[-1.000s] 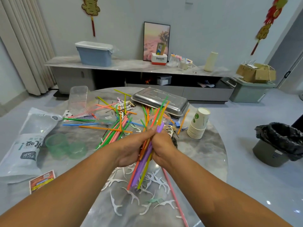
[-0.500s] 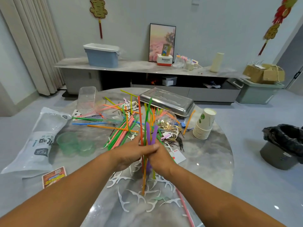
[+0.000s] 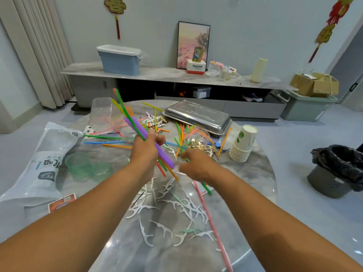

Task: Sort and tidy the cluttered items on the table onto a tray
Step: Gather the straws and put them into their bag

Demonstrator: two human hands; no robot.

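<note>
Left hand grips my straw bundle mid-frame, right hand curls blurred, grasp indeterminate; gathering continues, loose straws next.

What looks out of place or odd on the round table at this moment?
The metal tray at the far side lies upside down, so nothing can go in it. Loose straws and white floss picks are scattered over the table, and the paper cup stack leans over.
</note>
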